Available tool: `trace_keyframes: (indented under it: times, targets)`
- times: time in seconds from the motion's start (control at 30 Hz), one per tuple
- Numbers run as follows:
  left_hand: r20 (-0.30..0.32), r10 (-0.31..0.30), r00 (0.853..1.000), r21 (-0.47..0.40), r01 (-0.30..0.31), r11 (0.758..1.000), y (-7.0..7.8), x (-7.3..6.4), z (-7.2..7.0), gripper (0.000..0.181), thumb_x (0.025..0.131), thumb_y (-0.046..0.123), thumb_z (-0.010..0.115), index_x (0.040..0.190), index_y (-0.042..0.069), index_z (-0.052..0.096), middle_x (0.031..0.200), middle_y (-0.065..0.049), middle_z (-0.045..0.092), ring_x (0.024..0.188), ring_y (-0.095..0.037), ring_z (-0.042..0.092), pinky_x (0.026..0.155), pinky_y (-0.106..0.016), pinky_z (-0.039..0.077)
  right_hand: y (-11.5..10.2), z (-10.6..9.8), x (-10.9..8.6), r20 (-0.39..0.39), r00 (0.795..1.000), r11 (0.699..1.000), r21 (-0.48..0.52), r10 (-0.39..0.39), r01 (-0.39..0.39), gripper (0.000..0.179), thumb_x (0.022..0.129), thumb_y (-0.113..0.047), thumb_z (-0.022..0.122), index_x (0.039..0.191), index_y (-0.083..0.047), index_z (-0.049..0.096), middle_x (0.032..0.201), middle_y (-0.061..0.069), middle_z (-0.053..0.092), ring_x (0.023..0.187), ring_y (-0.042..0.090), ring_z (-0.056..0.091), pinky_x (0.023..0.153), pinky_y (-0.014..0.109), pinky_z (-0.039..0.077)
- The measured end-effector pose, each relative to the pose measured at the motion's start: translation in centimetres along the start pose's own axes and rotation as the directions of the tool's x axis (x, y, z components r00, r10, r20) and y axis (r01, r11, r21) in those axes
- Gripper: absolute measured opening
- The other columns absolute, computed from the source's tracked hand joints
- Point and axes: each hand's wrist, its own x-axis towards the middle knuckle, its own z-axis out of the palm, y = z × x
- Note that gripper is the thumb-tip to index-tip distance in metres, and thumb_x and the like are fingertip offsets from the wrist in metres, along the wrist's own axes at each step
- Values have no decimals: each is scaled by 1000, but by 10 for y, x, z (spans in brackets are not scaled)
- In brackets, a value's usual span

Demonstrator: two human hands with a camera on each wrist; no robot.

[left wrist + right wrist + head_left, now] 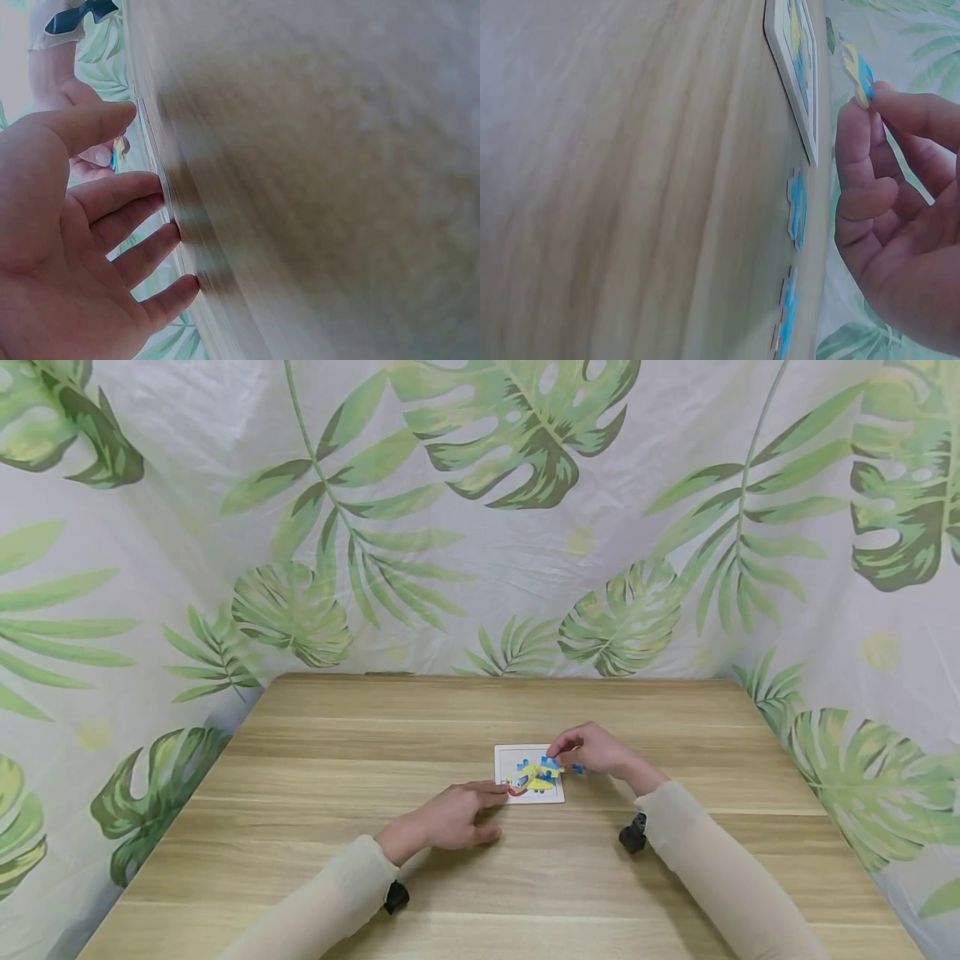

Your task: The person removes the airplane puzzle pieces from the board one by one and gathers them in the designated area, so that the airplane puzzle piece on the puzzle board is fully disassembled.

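A white-framed jigsaw board point(501, 758) lies on the table, with yellow, blue and red pieces in its middle. My right hand point(600, 752) is over its right side and pinches a yellow-and-blue puzzle piece point(859, 69) between thumb and fingers. In the right wrist view that piece is held up, clear of the table. My left hand point(453, 815) reaches to the board's left edge, its fingers nearly straight and the fingertips over that edge. The left wrist view shows the fingers point(146, 255) spread, with nothing in the palm.
Two loose blue puzzle pieces, a nearer one point(786, 319) and a farther one point(798, 208), lie beside the board on the right. The wooden table point(360, 752) meets a leaf-print cloth point(420, 568) behind it. Black wrist cameras sit under both sleeves.
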Motion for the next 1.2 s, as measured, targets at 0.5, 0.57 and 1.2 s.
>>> trace_keyframes:
  times: [0.5,0.57,1.2]
  targets:
    - [11,-21,1000,2,21,1000,1,-2,2,54,97,34,64,144,9,54,156,0,46,146,-25,41,118,-45,38,19,-9,-14,20,999,999,32,-32,31,19,90,-7,70,108,-5,75,111,13,74,92,15,62,70,31,50]
    - [11,-19,1000,2,19,1000,2,-2,2,54,97,34,64,144,9,54,156,-1,46,146,-25,41,118,-45,38,19,-10,-16,30,999,999,31,-24,23,19,89,-7,70,107,-6,75,109,12,74,90,15,61,68,30,50]
    - [0,3,1000,2,-3,1000,0,-1,0,55,97,33,64,144,7,54,155,-7,47,145,-28,43,117,-45,39,31,-18,-25,127,992,1000,-5,-7,8,13,91,-7,69,101,-10,77,100,5,74,78,14,59,59,25,45]
